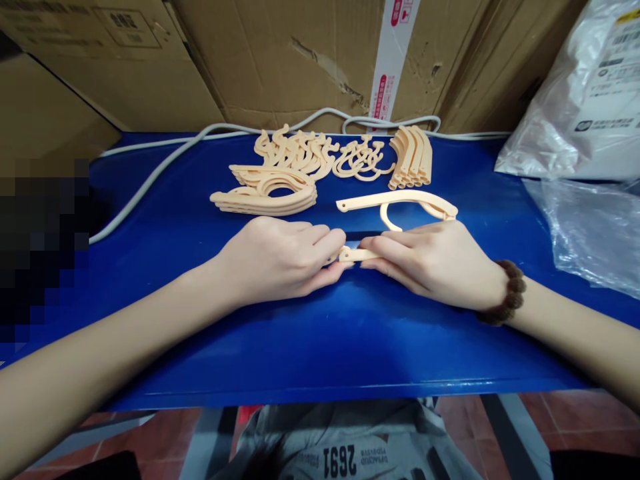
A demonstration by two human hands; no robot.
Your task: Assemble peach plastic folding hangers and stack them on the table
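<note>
Centre of the frame: my left hand point(285, 260), fingers pinched together, grips a small cream part point(333, 257), largely hidden, at the left end of a cream strip point(361, 255); my right hand point(433, 260) pinches the strip between thumb and fingers. Just above it, a hooked cream piece point(395, 197) lies on the blue table point(310, 347); upper centre, loose hooks point(369, 177).

Open lane runs along near edge of glossy blue tabletop point(320, 360). Cream curved plastic pieces point(265, 200), white cable point(327, 111), brown cardboard boxes point(300, 40) block far side; translucent plastic bag point(565, 127) crowds far right.
</note>
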